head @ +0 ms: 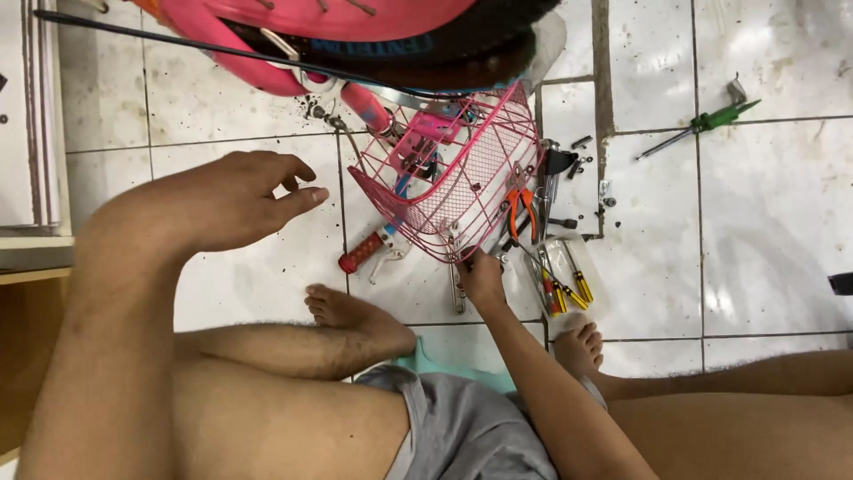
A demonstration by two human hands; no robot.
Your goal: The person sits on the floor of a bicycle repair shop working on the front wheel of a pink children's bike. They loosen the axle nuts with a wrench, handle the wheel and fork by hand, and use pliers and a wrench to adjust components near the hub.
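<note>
The pink wire basket (462,173) lay tipped on the tile floor (764,231) below the bike. Right hand (481,277) pinched its near rim w/ something small — can't tell what. Left hand (233,197) hovered half-open, empty; best brace the basket w/ it.

Right hand (480,280) apparently touches pink basket (466,173).

Floor (764,231): glossy white marbled tiles, dark grout lines, scattered dark specks and grit. Left edge: pale wooden furniture (27,258), white panelled front above. Light: bright, soft reflections on the tiles.
</note>
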